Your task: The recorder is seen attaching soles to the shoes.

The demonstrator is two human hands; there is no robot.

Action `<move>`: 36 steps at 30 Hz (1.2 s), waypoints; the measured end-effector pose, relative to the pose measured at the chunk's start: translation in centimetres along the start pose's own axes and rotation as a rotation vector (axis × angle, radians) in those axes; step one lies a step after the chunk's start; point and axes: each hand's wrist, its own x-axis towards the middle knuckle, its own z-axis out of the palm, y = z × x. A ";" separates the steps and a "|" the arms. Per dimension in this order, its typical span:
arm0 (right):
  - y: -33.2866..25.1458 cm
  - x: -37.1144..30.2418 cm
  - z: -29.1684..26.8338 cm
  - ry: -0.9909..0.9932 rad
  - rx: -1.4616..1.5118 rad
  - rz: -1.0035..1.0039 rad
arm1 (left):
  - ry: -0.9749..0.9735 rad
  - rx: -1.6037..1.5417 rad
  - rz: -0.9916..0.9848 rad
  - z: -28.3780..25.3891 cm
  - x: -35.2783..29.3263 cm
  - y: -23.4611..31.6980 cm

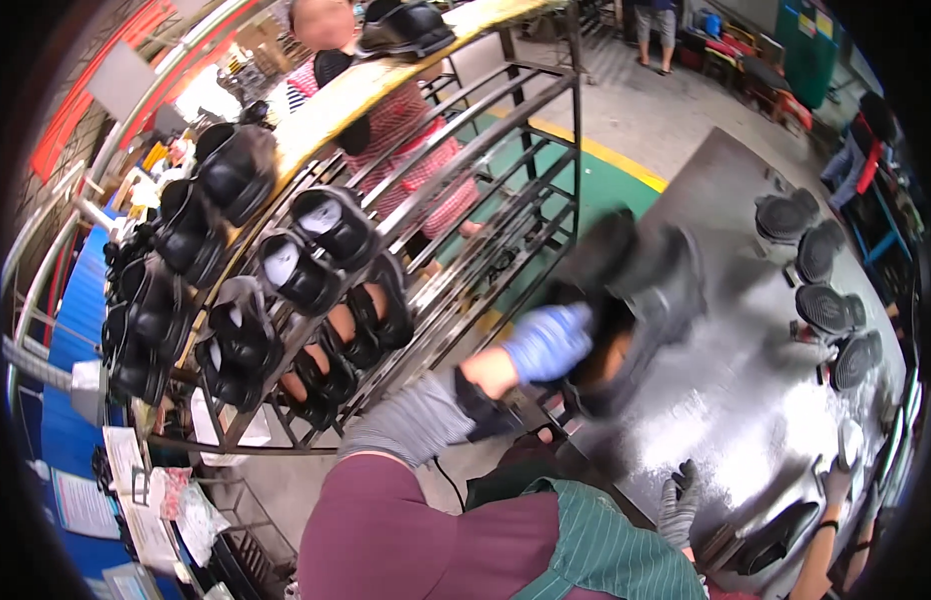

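Note:
My left hand (551, 343), in a blue glove, is closed on black shoes (661, 290) between the rack and the metal table. They are smeared by motion, and the fingertips are hidden against them. One dark shoe shape (606, 248) is beyond the hand; I cannot make out exactly how many are held. My right hand (676, 505), in a grey glove, is over the table's near edge with its fingers apart and nothing in it. To its right, a black shoe (781, 537) lies near the edge.
On the left, a metal rack (491, 160) bears several black shoes (331, 225). Several upturned shoes (829, 308) line the far right of the table (706, 390). Another person's gloved hand (838, 482) is at the right edge. A person in red check (411, 155) stands behind the rack.

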 end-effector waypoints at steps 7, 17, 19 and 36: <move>-5.3 5.1 1.3 0.021 0.031 -0.098 | -0.025 -0.566 -0.238 -15.7 3.6 -6.0; -4.4 5.1 0.0 0.268 0.106 -0.077 | -0.040 -0.402 0.060 -18.5 11.3 -4.6; -3.5 3.9 -0.7 0.346 0.140 -0.022 | -0.034 -0.222 0.087 -18.4 13.8 -4.5; 3.2 -0.5 -1.0 0.709 0.143 0.174 | 0.004 1.134 -0.004 -29.8 48.0 -5.5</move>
